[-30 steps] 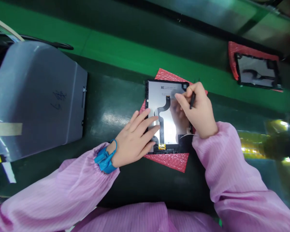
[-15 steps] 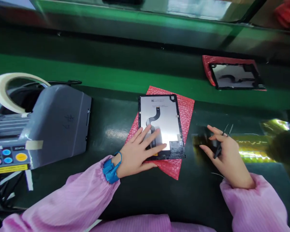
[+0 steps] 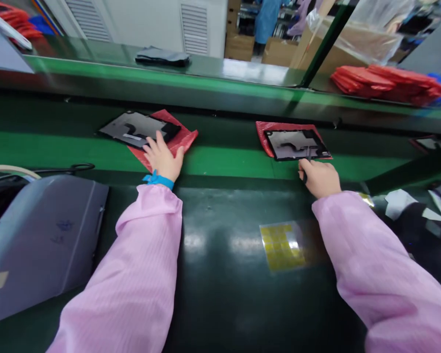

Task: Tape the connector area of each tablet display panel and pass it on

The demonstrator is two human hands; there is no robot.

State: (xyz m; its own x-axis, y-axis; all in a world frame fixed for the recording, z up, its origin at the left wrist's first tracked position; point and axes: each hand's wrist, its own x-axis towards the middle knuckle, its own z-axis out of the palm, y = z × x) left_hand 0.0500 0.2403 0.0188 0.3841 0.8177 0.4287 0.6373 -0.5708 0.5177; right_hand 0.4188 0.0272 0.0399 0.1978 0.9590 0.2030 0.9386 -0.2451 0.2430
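Observation:
On the green strip at the back left lies a tablet screen (image 3: 121, 126), its silver back up with a black ribbon cable, on a red bubble-wrap bag (image 3: 185, 137). My left hand (image 3: 164, 159) rests with fingers spread at the near edge of that screen and bag. A second tablet screen (image 3: 290, 139) lies on another red bag (image 3: 261, 133) to the right. My right hand (image 3: 320, 177) is closed around dark tweezers (image 3: 306, 169), whose tips point over the near edge of this second screen. A blue band circles my left wrist.
A grey tape dispenser (image 3: 47, 235) stands at the left. A clear sheet with yellow stickers (image 3: 282, 246) lies mid-table. Red bags (image 3: 385, 83) are piled on the back ledge (image 3: 220, 73). At far right sit another screen (image 3: 431, 143) and a dark object with white scraps.
The first screen and its red bag have gone from the front table to the green strip, with my left hand beside them. My right hand has reached forward to the second screen, keeping the tweezers.

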